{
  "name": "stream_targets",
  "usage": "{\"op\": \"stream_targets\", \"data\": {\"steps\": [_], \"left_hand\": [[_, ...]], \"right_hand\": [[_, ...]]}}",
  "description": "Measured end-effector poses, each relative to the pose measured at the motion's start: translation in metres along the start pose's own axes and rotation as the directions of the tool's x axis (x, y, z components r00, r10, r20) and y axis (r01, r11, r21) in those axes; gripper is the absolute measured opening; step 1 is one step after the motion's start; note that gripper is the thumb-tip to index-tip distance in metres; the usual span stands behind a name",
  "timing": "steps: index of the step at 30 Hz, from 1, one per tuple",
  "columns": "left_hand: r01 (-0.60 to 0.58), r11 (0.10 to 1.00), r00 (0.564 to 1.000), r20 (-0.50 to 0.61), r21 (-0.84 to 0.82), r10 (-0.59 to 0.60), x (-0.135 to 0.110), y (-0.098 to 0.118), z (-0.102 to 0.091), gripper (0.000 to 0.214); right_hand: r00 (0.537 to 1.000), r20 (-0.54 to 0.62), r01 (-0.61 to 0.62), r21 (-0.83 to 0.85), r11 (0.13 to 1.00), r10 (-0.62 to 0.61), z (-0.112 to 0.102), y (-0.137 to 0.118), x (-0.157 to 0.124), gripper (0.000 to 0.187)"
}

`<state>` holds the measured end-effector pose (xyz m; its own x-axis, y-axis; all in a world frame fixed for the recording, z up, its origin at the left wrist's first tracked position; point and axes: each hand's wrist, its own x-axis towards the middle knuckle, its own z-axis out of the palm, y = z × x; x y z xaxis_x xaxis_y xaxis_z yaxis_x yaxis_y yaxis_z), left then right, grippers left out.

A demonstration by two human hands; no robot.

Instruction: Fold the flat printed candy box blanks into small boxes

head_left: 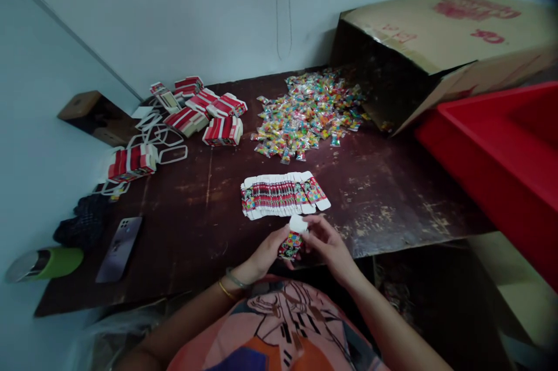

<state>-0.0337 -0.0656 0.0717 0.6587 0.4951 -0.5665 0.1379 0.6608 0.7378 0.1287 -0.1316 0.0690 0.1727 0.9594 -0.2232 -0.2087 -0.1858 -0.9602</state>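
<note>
A small printed carton (290, 245), red with colourful dots and a white flap standing up at its top, is between my hands at the table's front edge. My left hand (267, 253) grips it from the left side. On the right, the fingers of my right hand (326, 241) are bent against the carton by the flap. Just beyond my hands lies a fanned row of flat, unfolded cartons (279, 195). Further back is a heap of small clear-wrapped colourful candies (309, 115).
Bundles of red cartons (223, 130) and white bands (173, 153) lie at the back left. A phone (119, 249) and a green tumbler (61, 262) are at the left edge. On the right stand an open cardboard box (440, 28) and a red bin (479, 144).
</note>
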Motion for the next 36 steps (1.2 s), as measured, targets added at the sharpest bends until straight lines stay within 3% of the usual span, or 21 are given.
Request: {"op": "stream_targets", "data": {"steps": [2,5,8,11,13,16,18,20,22,26,29,32,34,36], "left_hand": [[0.021,0.999,0.999,0.048,-0.049,-0.019,0.003,0.002,0.001,0.056],[0.026,0.993,0.995,0.1,-0.116,-0.014,0.005,0.006,0.003,0.063],[0.011,0.997,0.998,0.064,-0.076,-0.006,0.005,0.011,0.005,0.061],[-0.045,0.997,0.999,0.03,0.064,0.043,0.004,0.016,0.006,0.042],[-0.099,0.979,0.995,0.045,0.176,0.092,0.004,0.02,0.006,0.037],[-0.112,0.965,0.994,0.034,0.236,0.107,0.006,0.026,0.004,0.034],[-0.077,0.978,0.997,-0.005,0.193,0.079,0.009,0.027,0.002,0.032],[-0.071,0.988,0.997,-0.02,0.136,0.075,0.011,0.027,0.0,0.032],[-0.094,0.992,0.996,0.022,0.079,0.092,0.011,0.025,0.0,0.033],[-0.115,0.993,0.977,0.178,-0.007,0.115,0.008,0.021,-0.003,0.041],[-0.094,0.995,0.98,0.173,-0.015,0.095,0.006,0.014,-0.005,0.04],[0.005,0.994,0.984,0.176,-0.107,0.014,0.004,0.004,-0.002,0.041],[0.068,0.988,0.968,0.251,-0.14,-0.031,0.003,0.0,0.002,0.043],[0.088,0.993,0.933,0.355,-0.083,-0.053,0.002,0.001,0.004,0.047]], "right_hand": [[0.982,0.121,-0.17,0.23,0.958,0.146,0.0,-0.001,-0.001,0.041],[0.966,0.173,-0.246,0.41,0.878,0.19,-0.003,-0.008,-0.001,0.052],[0.958,0.159,-0.286,0.447,0.847,0.24,-0.008,-0.013,0.003,0.05],[0.939,0.184,-0.339,0.35,0.873,0.291,-0.01,-0.013,0.009,0.035],[0.949,0.186,-0.294,0.223,0.929,0.255,-0.009,-0.013,0.013,0.025],[0.98,0.197,-0.011,-0.059,0.998,0.023,-0.009,-0.02,0.015,0.014],[0.948,0.28,0.216,-0.225,0.95,-0.149,-0.01,-0.028,0.016,0.02],[0.908,0.358,0.331,-0.289,0.899,-0.219,-0.012,-0.035,0.017,0.026],[0.912,0.357,0.31,-0.28,0.908,-0.201,-0.016,-0.039,0.021,0.027],[0.956,0.283,0.139,-0.22,0.966,-0.074,-0.02,-0.034,0.027,0.025],[0.952,0.257,0.242,-0.294,0.925,-0.168,-0.014,-0.019,0.022,0.024],[0.937,0.187,0.346,-0.404,0.846,-0.294,-0.011,-0.007,0.007,0.027],[0.948,0.162,0.319,-0.418,0.851,-0.275,-0.022,-0.011,-0.008,0.027],[0.969,0.167,0.238,-0.442,0.865,-0.182,-0.048,-0.028,-0.024,0.026]]}}
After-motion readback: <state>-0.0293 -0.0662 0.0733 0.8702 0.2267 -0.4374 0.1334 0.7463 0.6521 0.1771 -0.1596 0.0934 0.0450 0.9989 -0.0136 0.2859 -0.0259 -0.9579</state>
